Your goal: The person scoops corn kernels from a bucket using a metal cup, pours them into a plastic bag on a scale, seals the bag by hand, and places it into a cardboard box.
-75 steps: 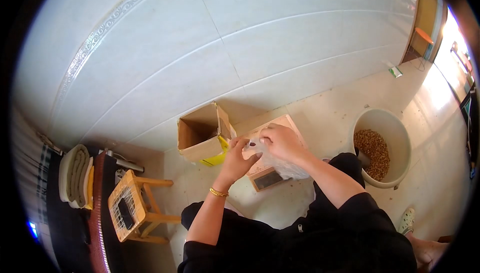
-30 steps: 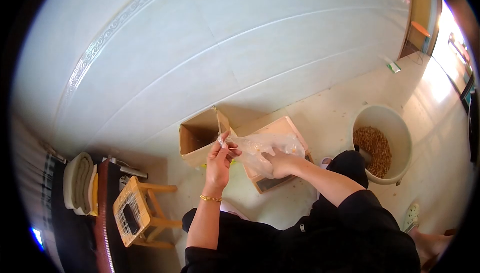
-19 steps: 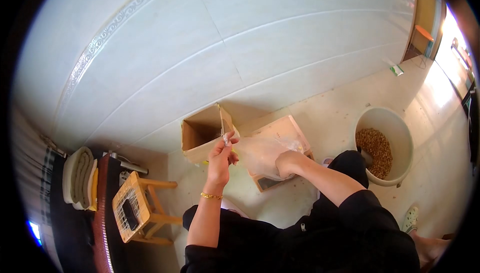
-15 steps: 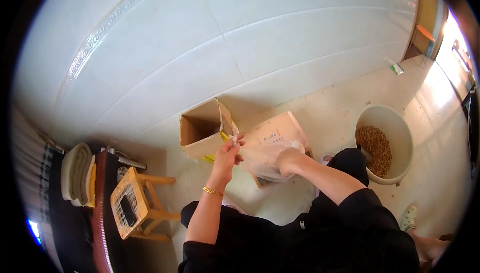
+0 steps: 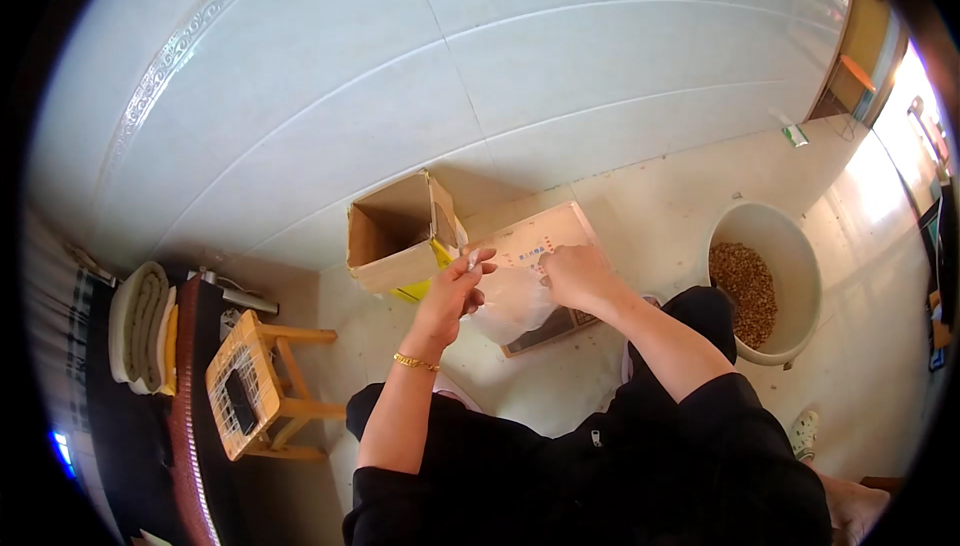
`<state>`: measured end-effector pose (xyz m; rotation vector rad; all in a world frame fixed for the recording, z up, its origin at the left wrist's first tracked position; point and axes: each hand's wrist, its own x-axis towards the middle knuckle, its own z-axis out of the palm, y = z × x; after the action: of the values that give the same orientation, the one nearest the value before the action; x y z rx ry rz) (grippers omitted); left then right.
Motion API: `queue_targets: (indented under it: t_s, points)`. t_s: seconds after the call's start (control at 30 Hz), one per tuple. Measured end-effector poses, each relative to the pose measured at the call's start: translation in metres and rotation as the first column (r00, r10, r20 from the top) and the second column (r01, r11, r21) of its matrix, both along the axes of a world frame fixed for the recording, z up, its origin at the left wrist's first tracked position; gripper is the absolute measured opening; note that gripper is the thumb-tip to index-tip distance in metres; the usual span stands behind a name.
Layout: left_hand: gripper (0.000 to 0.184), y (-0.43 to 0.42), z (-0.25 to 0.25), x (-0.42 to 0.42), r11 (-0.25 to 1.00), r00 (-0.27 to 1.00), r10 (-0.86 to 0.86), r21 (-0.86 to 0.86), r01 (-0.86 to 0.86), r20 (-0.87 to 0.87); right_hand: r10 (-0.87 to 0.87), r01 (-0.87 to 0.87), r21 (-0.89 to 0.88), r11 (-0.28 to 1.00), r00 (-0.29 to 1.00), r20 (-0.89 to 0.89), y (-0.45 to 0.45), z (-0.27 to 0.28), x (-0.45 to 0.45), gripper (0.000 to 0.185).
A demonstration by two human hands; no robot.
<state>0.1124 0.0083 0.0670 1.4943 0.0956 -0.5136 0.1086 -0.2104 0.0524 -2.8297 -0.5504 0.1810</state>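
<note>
A clear plastic bag [image 5: 510, 304] hangs between my two hands, over a flat box with a pale printed top [image 5: 560, 233]. My left hand [image 5: 456, 294] pinches one edge of the bag between thumb and finger, its other fingers bent; a gold bracelet is on that wrist. On the bag's other side my right hand [image 5: 577, 278] is closed on the plastic, fingers curled downward. Just beyond my left hand stands an open cardboard carton [image 5: 395, 236] with yellow on its side.
A pale bucket [image 5: 797, 291] with brown pieces [image 5: 742, 296] stands at right. A wooden stool [image 5: 255, 396] holding a black phone [image 5: 240, 401] is at left, beside folded bedding [image 5: 140, 331]. Another person's foot [image 5: 850, 506] and a clog [image 5: 804, 436] show at lower right. A tiled wall rises ahead.
My right hand, earlier inside or against the bag lower down, has come up and back, and now grips the bag's edge. My left hand keeps its pinch. The view has shifted slightly.
</note>
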Motion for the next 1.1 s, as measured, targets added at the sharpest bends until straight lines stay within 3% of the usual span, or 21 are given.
queue_targets:
  t_s: [0.17,0.27,0.37,0.5,0.57,0.63,0.7,0.73,0.77,0.8,0.83,0.87,1.0,1.07,1.1]
  points:
    - [0.031,0.006,0.022,-0.006,0.997,0.998,-0.026,-0.074,0.030,0.054,-0.124,0.124,-0.006,0.992,0.989,-0.079,0.010,0.004,-0.007,0.058]
    - [0.030,0.011,0.032,-0.009,0.985,0.998,-0.011,-0.172,0.023,0.065,-0.210,0.214,0.004,0.977,0.963,-0.166,0.016,-0.002,-0.003,0.062]
    - [0.030,0.014,0.040,-0.011,0.970,0.997,0.022,-0.244,-0.003,0.073,-0.259,0.286,0.082,0.955,0.934,-0.247,0.023,-0.010,0.000,0.061]
    - [0.029,0.017,0.044,-0.011,0.945,0.995,0.048,-0.327,-0.017,0.088,-0.243,0.276,0.137,0.951,0.945,-0.218,0.027,-0.032,0.006,0.054]
    - [0.029,0.017,0.045,-0.010,0.945,0.995,0.048,-0.325,-0.017,0.089,-0.243,0.245,0.154,0.957,0.969,-0.032,0.025,-0.048,0.013,0.049]
    - [0.029,0.019,0.042,-0.008,0.946,0.995,0.047,-0.323,-0.016,0.088,-0.256,0.250,0.191,0.949,0.967,0.005,0.023,-0.046,0.017,0.046]
    - [0.029,0.021,0.034,-0.003,0.985,0.996,0.010,-0.172,0.005,0.083,-0.271,0.255,0.228,0.940,0.962,0.043,0.021,-0.041,0.024,0.044]
    - [0.029,0.021,0.030,-0.002,0.985,0.997,0.009,-0.173,0.005,0.082,-0.316,0.365,0.556,0.747,0.930,-0.187,0.019,-0.038,0.026,0.038]
    - [0.030,0.021,0.027,-0.001,0.994,0.997,0.024,-0.106,-0.016,0.077,-0.261,0.485,0.761,0.431,0.874,-0.409,0.017,-0.035,0.029,0.033]
    - [0.030,0.020,0.025,0.000,0.999,0.997,0.039,-0.038,-0.036,0.074,-0.261,0.485,0.760,0.432,0.874,-0.409,0.013,-0.029,0.029,0.033]
    - [0.030,0.020,0.023,0.000,0.999,0.997,0.039,-0.039,-0.036,0.073,-0.016,0.559,0.821,0.116,0.827,-0.561,0.006,-0.021,0.028,0.031]
    - [0.030,0.020,0.022,0.001,0.996,0.993,0.085,-0.031,-0.083,0.076,0.265,0.646,0.739,-0.193,0.759,-0.594,0.001,-0.014,0.027,0.030]
    - [0.030,0.022,0.018,0.007,0.987,0.983,0.162,-0.025,-0.160,0.086,0.355,0.610,0.754,-0.241,0.779,-0.517,-0.014,0.005,0.025,0.024]
    - [0.030,0.024,0.016,0.009,0.987,0.982,0.161,-0.029,-0.159,0.094,0.428,0.570,0.821,-0.028,0.749,-0.505,-0.022,-0.002,0.029,0.021]
    - [0.030,0.023,0.016,0.009,0.986,0.981,0.165,-0.034,-0.163,0.101,0.426,0.568,0.822,-0.031,0.752,-0.503,-0.021,-0.002,0.028,0.021]
